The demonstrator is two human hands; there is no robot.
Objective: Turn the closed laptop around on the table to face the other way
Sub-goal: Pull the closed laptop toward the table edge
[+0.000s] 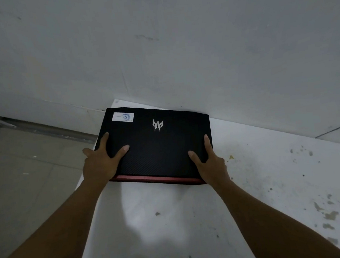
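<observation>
Closed laptop (156,144) gripped at both near corners, frame centre.
Lid flat on white table (271,182), against the wall (158,38); left hand (99,163) and right hand (210,164) are clamped on its side edges, red strip nearest.

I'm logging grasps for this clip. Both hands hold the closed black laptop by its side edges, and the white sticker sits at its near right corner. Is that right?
Not quite. The head view shows the white sticker at the far left corner of the laptop, by the wall. The rest holds: left hand and right hand grip its side edges, lid closed.
</observation>
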